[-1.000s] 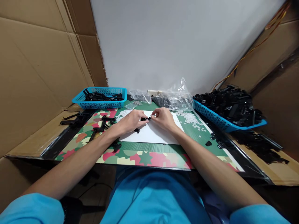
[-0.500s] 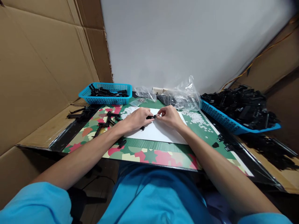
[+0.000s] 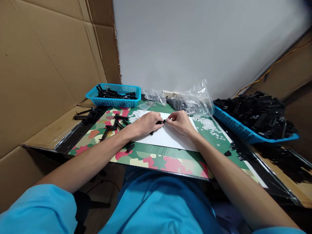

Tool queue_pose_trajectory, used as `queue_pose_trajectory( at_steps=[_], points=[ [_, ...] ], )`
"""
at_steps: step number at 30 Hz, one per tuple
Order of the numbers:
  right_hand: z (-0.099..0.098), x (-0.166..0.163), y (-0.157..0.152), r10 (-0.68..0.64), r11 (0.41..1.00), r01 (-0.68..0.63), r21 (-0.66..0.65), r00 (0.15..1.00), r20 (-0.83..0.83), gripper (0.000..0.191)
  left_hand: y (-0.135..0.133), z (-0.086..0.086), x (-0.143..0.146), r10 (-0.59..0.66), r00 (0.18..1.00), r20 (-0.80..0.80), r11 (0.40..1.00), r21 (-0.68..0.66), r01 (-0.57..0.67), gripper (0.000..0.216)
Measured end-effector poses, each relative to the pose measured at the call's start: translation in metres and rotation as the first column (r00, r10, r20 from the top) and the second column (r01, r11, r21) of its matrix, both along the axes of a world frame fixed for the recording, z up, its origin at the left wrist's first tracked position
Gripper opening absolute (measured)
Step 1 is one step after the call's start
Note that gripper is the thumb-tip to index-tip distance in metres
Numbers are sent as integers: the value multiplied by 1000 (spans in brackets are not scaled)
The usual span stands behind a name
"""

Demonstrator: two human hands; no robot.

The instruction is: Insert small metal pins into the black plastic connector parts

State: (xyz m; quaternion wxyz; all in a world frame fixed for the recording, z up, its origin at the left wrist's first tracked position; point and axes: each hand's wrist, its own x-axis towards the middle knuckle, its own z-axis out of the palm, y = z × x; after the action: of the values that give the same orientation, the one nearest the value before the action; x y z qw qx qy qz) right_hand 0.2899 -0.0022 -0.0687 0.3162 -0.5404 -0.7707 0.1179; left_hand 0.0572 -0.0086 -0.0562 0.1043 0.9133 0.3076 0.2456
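Note:
Over the white sheet (image 3: 161, 138), my left hand (image 3: 148, 123) is closed around a small black plastic part (image 3: 161, 122), most of it hidden by the fingers. My right hand (image 3: 180, 121) pinches a thin, light-coloured piece (image 3: 168, 119) at the right end of that part; it is too small to name. The fingertips of both hands are close together. Left of my left hand lie several black plastic parts (image 3: 114, 125) on the patterned board, and another black piece (image 3: 130, 147) rests near my left wrist.
Small white discs (image 3: 204, 123) are scattered on both sides of the sheet. A blue basket (image 3: 113, 103) of black parts stands back left; a heaped blue basket (image 3: 234, 128) stands right. Clear plastic bags (image 3: 192, 102) lie along the wall. Cardboard (image 3: 48, 48) walls off the left.
The view has shifted slightly, so the scene sits a little further right. Both hands keep their grips, with the light piece still at the end of the black part.

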Motion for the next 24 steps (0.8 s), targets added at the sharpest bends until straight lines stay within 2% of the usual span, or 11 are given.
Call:
queue_pose_trajectory(
  at_steps=[13,18,24],
  points=[
    [-5,-3,-2,10,1000,-10,18,1000,0,25,-1,0,-1,0,1000,-1,1000,19,0,19],
    [6,2,-3,21,1000,-21,-8,1000,-15,31,1,0,-1,5,1000,0,1000,1,-5,19],
    [18,14,-3,-23,998,28,52,996,-84,35,-2,3,-1,-19,1000,5,1000,-10,19,21]
  ],
)
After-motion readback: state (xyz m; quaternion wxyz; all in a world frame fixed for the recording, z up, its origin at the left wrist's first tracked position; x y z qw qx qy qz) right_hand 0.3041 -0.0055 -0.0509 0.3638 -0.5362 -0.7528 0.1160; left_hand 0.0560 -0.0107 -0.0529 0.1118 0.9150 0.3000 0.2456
